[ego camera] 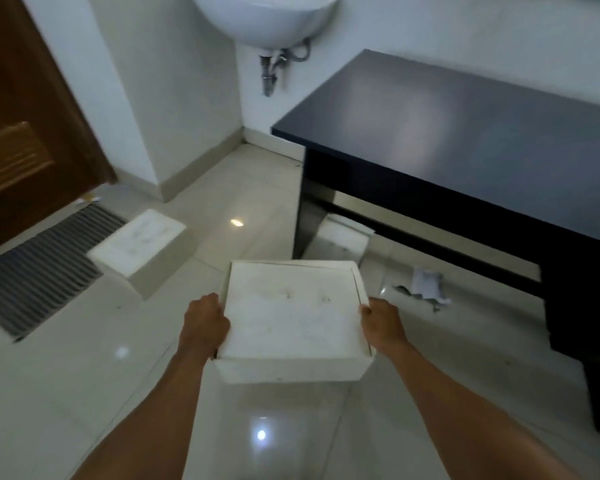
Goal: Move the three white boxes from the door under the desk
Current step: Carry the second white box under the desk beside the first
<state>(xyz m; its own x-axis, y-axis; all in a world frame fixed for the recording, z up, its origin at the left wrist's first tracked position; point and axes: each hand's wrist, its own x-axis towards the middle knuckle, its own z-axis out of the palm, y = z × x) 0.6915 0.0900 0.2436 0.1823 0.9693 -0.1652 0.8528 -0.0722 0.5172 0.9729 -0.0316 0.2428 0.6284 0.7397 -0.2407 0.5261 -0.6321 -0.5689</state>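
I hold a white box (pixel 293 317) above the tiled floor in the middle of the view. My left hand (pixel 205 320) grips its left side and my right hand (pixel 381 325) grips its right side. A second white box (pixel 142 247) rests on the floor beside the grey mat, near the brown door (pixel 25 133). A third white box (pixel 342 239) lies on the floor under the left end of the dark desk (pixel 465 133), partly hidden by the desk's leg panel.
A grey ribbed mat (pixel 42 268) lies before the door. A white wall sink (pixel 267 19) with a metal drain pipe hangs at the back. Scraps of paper (pixel 425 285) lie on the floor under the desk front.
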